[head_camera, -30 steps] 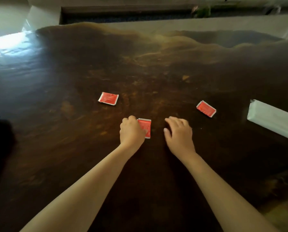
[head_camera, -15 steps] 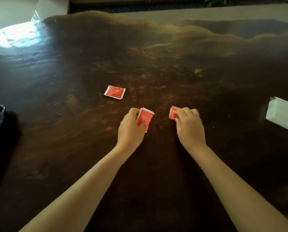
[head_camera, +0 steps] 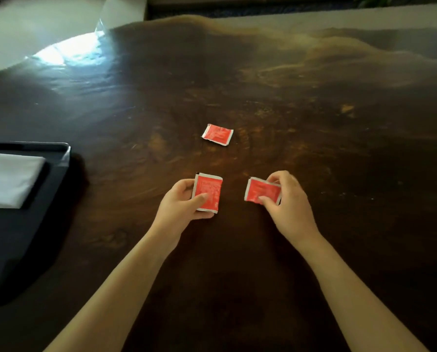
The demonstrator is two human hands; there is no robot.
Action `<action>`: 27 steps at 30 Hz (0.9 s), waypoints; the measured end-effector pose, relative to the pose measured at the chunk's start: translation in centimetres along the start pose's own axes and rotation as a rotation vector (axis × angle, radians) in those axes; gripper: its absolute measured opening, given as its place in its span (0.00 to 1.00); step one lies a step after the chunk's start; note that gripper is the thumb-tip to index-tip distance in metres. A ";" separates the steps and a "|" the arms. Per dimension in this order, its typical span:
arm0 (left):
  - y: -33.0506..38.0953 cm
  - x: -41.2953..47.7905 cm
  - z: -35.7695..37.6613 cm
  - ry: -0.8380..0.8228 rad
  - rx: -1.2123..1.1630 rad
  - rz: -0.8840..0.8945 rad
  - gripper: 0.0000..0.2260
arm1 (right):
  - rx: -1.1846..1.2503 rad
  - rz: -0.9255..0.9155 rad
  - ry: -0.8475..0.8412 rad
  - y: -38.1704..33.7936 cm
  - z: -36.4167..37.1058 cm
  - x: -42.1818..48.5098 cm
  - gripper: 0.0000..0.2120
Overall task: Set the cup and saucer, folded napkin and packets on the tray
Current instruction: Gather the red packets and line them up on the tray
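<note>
1. Table (head_camera: 313, 153): dark glossy wood under both forearms. Glare washes out its far-left corner.
2. Tray (head_camera: 22, 240): black, well to the left of the left hand. The frame's left edge cuts it off, so most of it is out of view.
3. Folded napkin (head_camera: 9, 179): white, lying on the tray, also cropped at the left edge.
4. Left hand (head_camera: 179, 207): forearm extended, palm turned inward, thumb and fingers clamped on the left packet (head_camera: 208, 190), which is held up facing the camera.
5. Right hand (head_camera: 288, 207): fingers curled from above, pinching the right packet (head_camera: 261, 190) along its right edge; that edge is hidden.
6. Third packet (head_camera: 217, 134): red, flat on the table beyond both hands, untouched. Print on all packets is illegible.
</note>
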State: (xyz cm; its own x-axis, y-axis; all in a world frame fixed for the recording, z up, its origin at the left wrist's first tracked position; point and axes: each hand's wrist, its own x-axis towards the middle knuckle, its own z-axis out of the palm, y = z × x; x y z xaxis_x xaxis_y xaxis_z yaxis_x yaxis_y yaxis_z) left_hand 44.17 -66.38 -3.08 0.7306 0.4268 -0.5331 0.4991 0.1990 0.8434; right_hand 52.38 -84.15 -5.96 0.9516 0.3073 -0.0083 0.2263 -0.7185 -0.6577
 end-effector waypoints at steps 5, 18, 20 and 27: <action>-1.0 -1.0 -2.6 -0.001 -0.130 -0.108 0.19 | 0.425 0.102 -0.108 -3.5 1.4 -2.2 0.14; -2.6 -4.8 -8.4 -0.061 -0.424 -0.071 0.14 | 0.771 0.088 -0.278 -9.7 3.3 -4.7 0.15; -2.7 -4.9 -8.9 -0.067 -0.353 -0.047 0.14 | 0.713 0.018 -0.357 -10.2 3.4 -4.6 0.17; -2.4 -5.4 -9.7 -0.121 -0.168 -0.019 0.16 | 0.237 -0.351 -0.342 -11.8 4.8 -3.4 0.15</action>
State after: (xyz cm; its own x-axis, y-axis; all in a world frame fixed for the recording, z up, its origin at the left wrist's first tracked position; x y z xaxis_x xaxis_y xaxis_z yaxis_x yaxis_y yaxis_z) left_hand 34.52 -60.64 -1.58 0.7776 0.3146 -0.5444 0.4356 0.3547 0.8273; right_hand 45.50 -73.75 -1.78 0.6961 0.7175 0.0240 0.4279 -0.3878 -0.8164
